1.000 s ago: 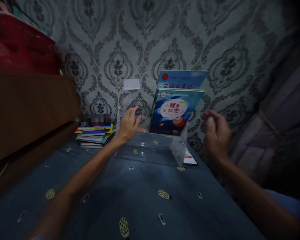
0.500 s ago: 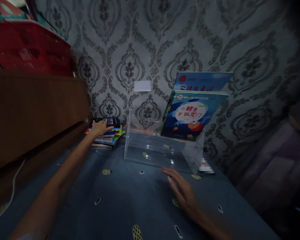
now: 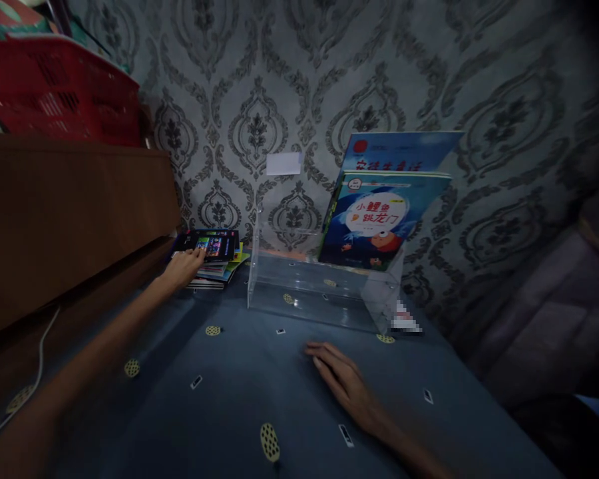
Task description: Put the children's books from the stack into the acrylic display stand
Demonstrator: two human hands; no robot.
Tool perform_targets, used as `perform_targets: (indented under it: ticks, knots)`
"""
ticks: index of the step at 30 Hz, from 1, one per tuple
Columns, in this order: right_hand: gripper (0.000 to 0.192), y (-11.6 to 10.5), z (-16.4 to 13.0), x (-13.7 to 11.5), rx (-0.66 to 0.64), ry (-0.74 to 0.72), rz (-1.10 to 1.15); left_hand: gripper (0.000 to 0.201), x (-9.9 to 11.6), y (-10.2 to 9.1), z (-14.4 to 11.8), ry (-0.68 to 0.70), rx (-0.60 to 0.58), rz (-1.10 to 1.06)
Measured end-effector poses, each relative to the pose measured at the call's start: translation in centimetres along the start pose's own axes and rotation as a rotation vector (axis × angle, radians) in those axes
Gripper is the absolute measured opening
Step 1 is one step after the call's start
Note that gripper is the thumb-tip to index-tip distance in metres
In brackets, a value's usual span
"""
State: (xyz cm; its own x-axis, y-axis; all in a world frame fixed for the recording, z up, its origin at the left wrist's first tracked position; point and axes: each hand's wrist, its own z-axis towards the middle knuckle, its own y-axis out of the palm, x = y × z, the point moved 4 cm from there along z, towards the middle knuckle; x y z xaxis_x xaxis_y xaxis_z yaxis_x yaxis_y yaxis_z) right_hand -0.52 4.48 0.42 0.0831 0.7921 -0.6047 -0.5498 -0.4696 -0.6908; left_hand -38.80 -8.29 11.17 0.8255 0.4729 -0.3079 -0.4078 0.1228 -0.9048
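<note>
At the back left of the blue patterned cloth (image 3: 259, 386), against the damask wallpaper (image 3: 259, 86), lies a low stack of picture books (image 3: 214, 266). The left hand (image 3: 182, 266) reaches to it with the arm stretched forward, and its fingers lie on the near edge of the top book (image 3: 209, 243), a dark-covered one with a bright panel on its face. The fingers look only lightly curled; in the dim light I cannot tell whether they pinch the cover or merely rest on it.

The right hand (image 3: 342, 379) lies flat and empty on the cloth, palm down, fingers loosely spread, just in front of a clear acrylic book stand (image 3: 319, 293). The stand sits just beside the stack, to its right, and the two are apart. Two blue picture books (image 3: 379, 213) stand tilted at the right end of the stand, leaning back towards the wall, the front one showing a cartoon fish and Chinese lettering. A small white card (image 3: 283, 163) is stuck to the wallpaper above the stand.

To the left, a brown wooden board (image 3: 74, 213) borders the cloth, and a red plastic basket (image 3: 54, 93) sits on top of it. A pale cable (image 3: 40, 359) hangs down beside the board.
</note>
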Motion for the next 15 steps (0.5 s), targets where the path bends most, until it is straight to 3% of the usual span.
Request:
perform_targets:
  ticks: [6,11,15]
  knots:
    - [0.036,0.2,0.0,0.3,-0.018,-0.059,0.025,0.063,1.3,1.4,-6.3,0.061,-0.058,0.036]
    - [0.035,0.3,0.2,0.1,-0.036,-0.077,0.026,0.063,3.6,3.1,-12.2,0.177,-0.301,0.003]
    - [0.035,0.3,0.2,0.0,-0.047,-0.081,0.028,0.056,4.9,2.3,-14.2,0.228,-0.388,-0.012]
